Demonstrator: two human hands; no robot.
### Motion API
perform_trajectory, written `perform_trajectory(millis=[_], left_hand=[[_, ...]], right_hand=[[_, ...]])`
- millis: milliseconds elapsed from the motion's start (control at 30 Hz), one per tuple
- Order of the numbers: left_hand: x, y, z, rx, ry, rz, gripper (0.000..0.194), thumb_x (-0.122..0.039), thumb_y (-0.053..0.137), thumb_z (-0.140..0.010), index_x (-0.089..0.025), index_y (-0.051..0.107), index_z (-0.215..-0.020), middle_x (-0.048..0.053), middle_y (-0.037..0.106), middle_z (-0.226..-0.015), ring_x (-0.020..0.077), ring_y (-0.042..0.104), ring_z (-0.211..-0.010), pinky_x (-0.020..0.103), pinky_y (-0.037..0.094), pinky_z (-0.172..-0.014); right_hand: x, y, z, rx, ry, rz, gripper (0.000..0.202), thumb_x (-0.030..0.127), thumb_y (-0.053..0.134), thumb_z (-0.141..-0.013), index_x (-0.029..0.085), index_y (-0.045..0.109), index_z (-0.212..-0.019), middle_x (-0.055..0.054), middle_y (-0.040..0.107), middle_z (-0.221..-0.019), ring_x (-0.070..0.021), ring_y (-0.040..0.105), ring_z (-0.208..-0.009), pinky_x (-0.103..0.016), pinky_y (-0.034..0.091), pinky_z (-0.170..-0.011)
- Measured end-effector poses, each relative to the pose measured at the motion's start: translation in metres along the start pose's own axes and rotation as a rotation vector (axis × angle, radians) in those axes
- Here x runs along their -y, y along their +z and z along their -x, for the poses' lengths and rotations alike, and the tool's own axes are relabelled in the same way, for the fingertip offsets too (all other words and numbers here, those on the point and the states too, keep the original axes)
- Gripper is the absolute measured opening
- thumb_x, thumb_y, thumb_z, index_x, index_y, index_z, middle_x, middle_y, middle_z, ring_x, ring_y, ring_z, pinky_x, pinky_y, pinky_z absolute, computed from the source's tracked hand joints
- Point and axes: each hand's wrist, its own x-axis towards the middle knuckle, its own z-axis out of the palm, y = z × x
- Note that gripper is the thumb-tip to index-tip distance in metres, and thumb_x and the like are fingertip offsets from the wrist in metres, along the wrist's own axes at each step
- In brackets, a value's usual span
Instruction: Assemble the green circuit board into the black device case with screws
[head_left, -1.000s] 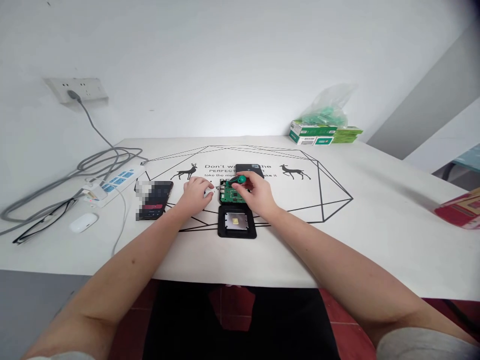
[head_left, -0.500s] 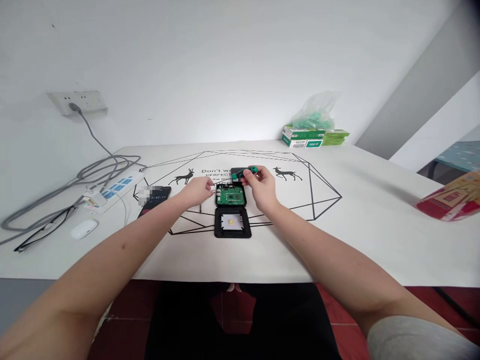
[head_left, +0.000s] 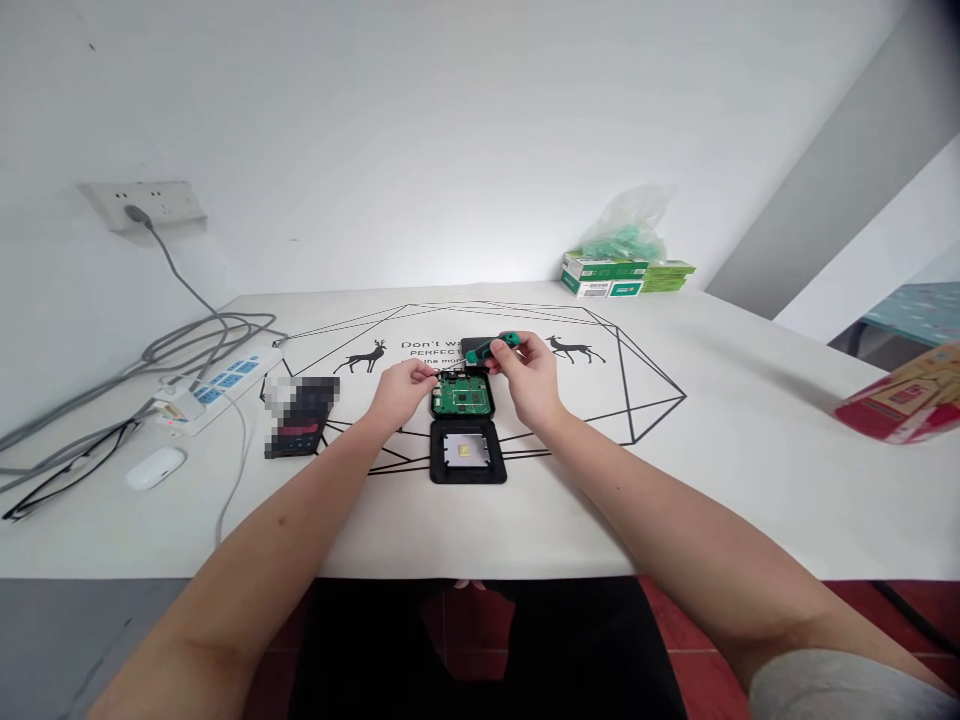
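In my right hand (head_left: 534,375) is a green-and-black screwdriver (head_left: 491,349), its handle slanting down to the left and its thin shaft pointing toward my other hand. The fingers of my left hand (head_left: 406,388) are pinched together at the upper left corner of a green circuit board (head_left: 463,395), near the shaft's end. Whatever they pinch is too small to make out. The board sits in a black square case. Just in front of it lies a black cover (head_left: 487,474) with a silver plate and a yellowish pad inside. Behind the screwdriver, another dark flat piece (head_left: 472,343) is partly hidden.
On the left are a partly blurred phone (head_left: 300,430), a white power strip (head_left: 232,380) with grey cables, a white earbud case (head_left: 155,467) and glasses (head_left: 67,470). Green-and-white boxes (head_left: 607,275) stand at the back. A red package (head_left: 900,400) is at far right.
My left hand has moved right, bringing its pinched fingers to the board's corner by the screwdriver's shaft. The right hand keeps nearly the same place. The view has shifted slightly.
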Motion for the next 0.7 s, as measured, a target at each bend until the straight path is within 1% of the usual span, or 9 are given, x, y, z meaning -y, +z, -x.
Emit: perform_trajectory(millis=[100,200,300,367,433,533,633,700], left_hand=[[0.001,-0.002,0.003,0.044,-0.02,0.043,0.006,-0.026,0.075,-0.086,-0.021,0.075,-0.089,0.003,0.078,-0.086,0.0206,0.072,-0.082,0.034,0.056,-0.083],[0.003,-0.004,0.007,0.077,-0.023,0.081,0.014,-0.035,0.072,-0.089,-0.021,0.073,-0.087,0.003,0.077,-0.085,0.0197,0.069,-0.077,0.033,0.055,-0.08],[0.003,-0.006,0.009,0.082,0.008,0.09,0.023,-0.044,0.068,-0.091,-0.022,0.07,-0.084,0.004,0.077,-0.084,0.0195,0.066,-0.075,0.032,0.054,-0.076],[0.001,-0.008,0.01,0.098,0.043,0.077,0.025,-0.046,0.066,-0.092,-0.022,0.069,-0.085,0.004,0.077,-0.086,0.0198,0.066,-0.076,0.032,0.054,-0.076],[-0.002,-0.009,0.012,0.119,0.077,0.062,0.024,-0.046,0.064,-0.095,-0.023,0.067,-0.087,0.004,0.077,-0.089,0.0201,0.067,-0.08,0.033,0.056,-0.08],[-0.006,-0.011,0.014,0.143,0.108,0.03,0.021,-0.04,0.058,-0.099,-0.023,0.066,-0.089,0.003,0.077,-0.091,0.0201,0.068,-0.085,0.034,0.058,-0.086],[-0.009,-0.011,0.016,0.153,0.13,-0.014,0.022,-0.035,0.052,-0.102,-0.023,0.066,-0.09,0.003,0.077,-0.093,0.0199,0.07,-0.087,0.034,0.058,-0.089],[-0.008,-0.011,0.017,0.155,0.154,-0.041,0.024,-0.033,0.048,-0.104,-0.023,0.065,-0.091,0.004,0.077,-0.095,0.02,0.07,-0.088,0.034,0.058,-0.089]], right_hand=[[0.001,0.0,0.001,-0.002,-0.011,0.001,0.051,0.061,0.093,-0.072,0.023,0.065,-0.09,0.004,0.068,-0.077,-0.0137,0.07,-0.065,-0.032,0.059,-0.065],[0.004,0.0,0.001,0.006,-0.023,-0.003,0.05,0.061,0.092,-0.074,0.023,0.064,-0.09,0.004,0.068,-0.078,-0.0133,0.069,-0.065,-0.032,0.059,-0.065],[0.007,-0.001,0.002,0.015,-0.02,-0.006,0.047,0.059,0.09,-0.077,0.023,0.064,-0.092,0.004,0.068,-0.078,-0.0131,0.068,-0.066,-0.031,0.059,-0.065],[0.009,-0.001,0.002,0.013,-0.015,-0.012,0.046,0.058,0.09,-0.078,0.023,0.065,-0.094,0.004,0.067,-0.079,-0.0129,0.068,-0.066,-0.031,0.059,-0.065],[0.009,-0.002,0.002,0.009,-0.012,-0.013,0.046,0.059,0.089,-0.078,0.023,0.065,-0.094,0.004,0.067,-0.078,-0.0127,0.067,-0.065,-0.031,0.059,-0.065],[0.009,-0.004,0.0,0.001,-0.01,-0.008,0.047,0.06,0.089,-0.078,0.023,0.065,-0.094,0.003,0.067,-0.079,-0.0124,0.065,-0.065,-0.031,0.059,-0.064],[0.008,-0.005,-0.003,-0.002,0.0,-0.02,0.047,0.06,0.09,-0.077,0.023,0.065,-0.093,0.003,0.068,-0.081,-0.0118,0.065,-0.065,-0.031,0.058,-0.064],[0.008,-0.005,-0.004,-0.001,0.008,-0.016,0.047,0.06,0.09,-0.077,0.023,0.066,-0.093,0.003,0.067,-0.079,-0.0118,0.064,-0.064,-0.03,0.058,-0.063]])
